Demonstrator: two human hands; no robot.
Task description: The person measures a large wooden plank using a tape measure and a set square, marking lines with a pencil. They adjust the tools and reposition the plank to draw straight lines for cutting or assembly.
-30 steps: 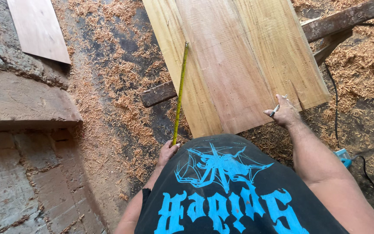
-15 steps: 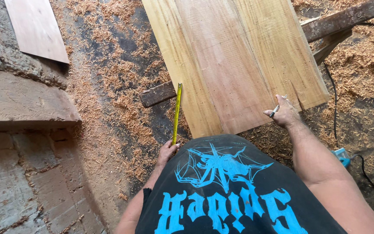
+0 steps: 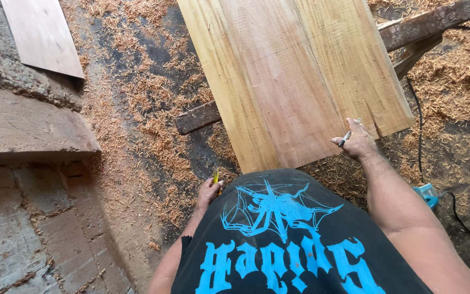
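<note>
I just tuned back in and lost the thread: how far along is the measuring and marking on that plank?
Done: the tape measure is almost fully wound in, only a short yellow tip showing at the left hand, so measuring looks finished. In hand: the right hand rests a pen on the plank near its bottom edge. Left: I can't make out any drawn line, and the plank looks uncut.
</note>
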